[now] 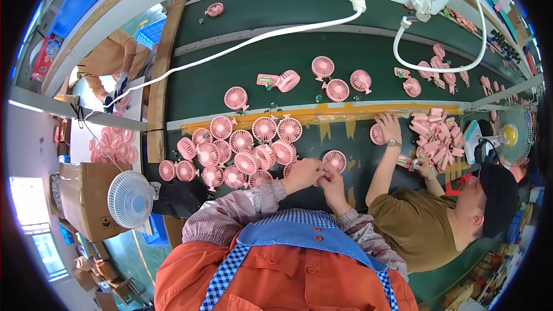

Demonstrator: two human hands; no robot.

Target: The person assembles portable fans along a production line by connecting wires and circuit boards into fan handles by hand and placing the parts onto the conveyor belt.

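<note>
Two hands, just below centre of frame: left hand (303, 174) and right hand (332, 187), fingers pressed together, anything pinched hidden. One pink fan head (334, 162) lay close above, right of the heaped fan heads (246, 163). Light, steady fingertip pressure seemed advisable.

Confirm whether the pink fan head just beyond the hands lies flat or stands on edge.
Lying flat, it appears: from above, the pink fan head shows its ribbed face nearly fully round.
</note>
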